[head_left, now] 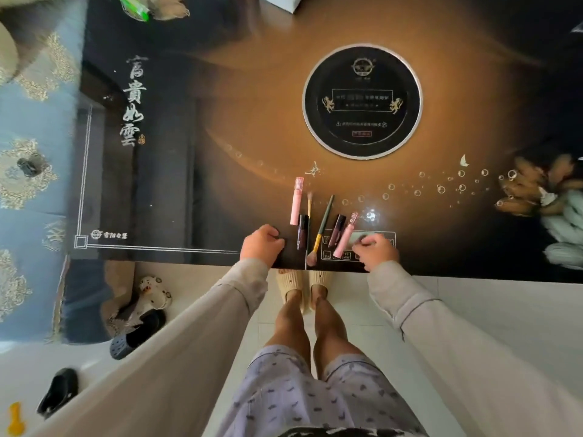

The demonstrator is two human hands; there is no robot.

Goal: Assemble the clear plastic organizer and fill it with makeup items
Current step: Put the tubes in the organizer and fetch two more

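at the near edge of the glossy dark table, between our two hands, six makeup pieces lie side by side, all slim and stick-shaped. we count two pink tubes: a tall pink tube with a clear cap, and a short pink tube tilted toward our right hand. there are two dark ones, smooth and shiny: the first dark tube lies just beside the tall pink tube, and the second dark tube lies right against the short pink tube. there are two brushes: a thin brush with a gold handle and a small tuft pointing away from us, and a green brush with a yellow collar, its soft pink tuft at the table edge. our left hand rests on the table with fingers curled under; we cannot tell whether it holds anything. our right hand curls its fingers by the short pink tube's base, over a pale patch; we cannot tell whether it grips anything. farther back sits one round black plate in a silver ring.
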